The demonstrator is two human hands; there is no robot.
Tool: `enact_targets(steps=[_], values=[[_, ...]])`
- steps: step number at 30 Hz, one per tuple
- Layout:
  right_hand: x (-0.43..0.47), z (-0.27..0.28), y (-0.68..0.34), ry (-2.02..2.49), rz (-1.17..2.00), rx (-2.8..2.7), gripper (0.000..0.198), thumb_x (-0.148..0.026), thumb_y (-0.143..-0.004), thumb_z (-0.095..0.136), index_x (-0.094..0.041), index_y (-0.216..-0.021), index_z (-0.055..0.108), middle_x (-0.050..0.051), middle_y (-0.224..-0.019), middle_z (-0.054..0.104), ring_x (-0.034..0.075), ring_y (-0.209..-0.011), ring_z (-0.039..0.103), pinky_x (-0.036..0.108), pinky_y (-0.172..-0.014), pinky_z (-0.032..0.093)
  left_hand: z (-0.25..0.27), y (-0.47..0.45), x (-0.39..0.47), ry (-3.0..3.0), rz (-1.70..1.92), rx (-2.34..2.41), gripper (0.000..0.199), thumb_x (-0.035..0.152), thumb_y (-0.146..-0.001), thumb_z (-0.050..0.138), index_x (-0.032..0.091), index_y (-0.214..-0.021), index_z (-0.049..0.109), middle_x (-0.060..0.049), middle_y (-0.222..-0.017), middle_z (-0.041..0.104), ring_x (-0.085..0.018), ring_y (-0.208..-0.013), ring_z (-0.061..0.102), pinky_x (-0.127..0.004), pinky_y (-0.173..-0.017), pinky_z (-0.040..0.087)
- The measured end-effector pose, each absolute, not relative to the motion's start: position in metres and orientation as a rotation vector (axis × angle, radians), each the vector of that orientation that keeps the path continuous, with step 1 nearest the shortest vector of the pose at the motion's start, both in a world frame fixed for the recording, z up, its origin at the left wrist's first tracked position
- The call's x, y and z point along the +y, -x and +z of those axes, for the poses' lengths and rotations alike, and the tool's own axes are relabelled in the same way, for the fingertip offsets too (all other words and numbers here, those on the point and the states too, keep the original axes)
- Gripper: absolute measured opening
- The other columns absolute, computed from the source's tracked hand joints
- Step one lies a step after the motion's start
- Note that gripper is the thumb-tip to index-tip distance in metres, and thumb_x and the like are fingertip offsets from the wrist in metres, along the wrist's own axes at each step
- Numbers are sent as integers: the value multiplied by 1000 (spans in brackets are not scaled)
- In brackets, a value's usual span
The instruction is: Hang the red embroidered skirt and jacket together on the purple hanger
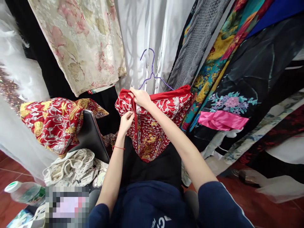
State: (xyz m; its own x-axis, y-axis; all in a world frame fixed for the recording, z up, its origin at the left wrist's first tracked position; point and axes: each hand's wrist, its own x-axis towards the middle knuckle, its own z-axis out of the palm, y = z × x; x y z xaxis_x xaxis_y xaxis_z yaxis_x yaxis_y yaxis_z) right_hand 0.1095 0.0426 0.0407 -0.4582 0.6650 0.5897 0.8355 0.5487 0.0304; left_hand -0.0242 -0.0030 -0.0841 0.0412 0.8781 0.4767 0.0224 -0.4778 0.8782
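Note:
A red embroidered garment point(163, 117) with silver and gold patterns and a plain red band along its top edge drapes over my lap. From behind it rises a purple wire hanger point(152, 71), its lower part hidden by the cloth. My right hand point(140, 97) crosses over to the garment's upper left, with thumb and fingers pinched on the red edge. Just below, my left hand point(127, 123) has its fingertips together at the narrow red edging point(135, 126) that runs down the front. The fingers of both hands partly cover what they grip.
Floral cream cloth point(95, 47) hangs at the left, a grey knit point(190, 60) and patterned clothes at the right. Another red embroidered piece point(54, 120) lies over a dark chair-like panel point(91, 136). A dotted white cloth bag point(71, 167) and a plastic bottle point(27, 192) sit lower left.

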Motion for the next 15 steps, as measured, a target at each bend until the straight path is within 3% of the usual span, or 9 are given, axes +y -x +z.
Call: enact_targets(steps=[9,12,15], values=[[9,58,-108,1156,-364,-2197,43,-40,-109,24,-21,-115,62,7,-114,71,23,-100,66,30,-78,43,-112,26,9,-1302,1566,815,23,43,-82,68,22,-88,60,0,-82,62,-10,-73,60,-22,-73,50],[-15,59,-112,1146,-457,-2174,36,-39,-104,40,-18,-125,60,15,-133,61,30,-118,58,41,-96,45,-112,28,8,-1274,1534,836,25,45,-84,65,22,-90,58,-1,-81,66,-12,-73,64,-26,-76,52],[-44,41,-116,1265,-524,-2065,42,-29,-95,54,-12,-133,55,25,-145,46,41,-135,43,57,-109,37,-107,28,6,-1210,1525,884,24,44,-84,65,22,-88,57,-1,-77,66,-13,-67,64,-26,-70,53]])
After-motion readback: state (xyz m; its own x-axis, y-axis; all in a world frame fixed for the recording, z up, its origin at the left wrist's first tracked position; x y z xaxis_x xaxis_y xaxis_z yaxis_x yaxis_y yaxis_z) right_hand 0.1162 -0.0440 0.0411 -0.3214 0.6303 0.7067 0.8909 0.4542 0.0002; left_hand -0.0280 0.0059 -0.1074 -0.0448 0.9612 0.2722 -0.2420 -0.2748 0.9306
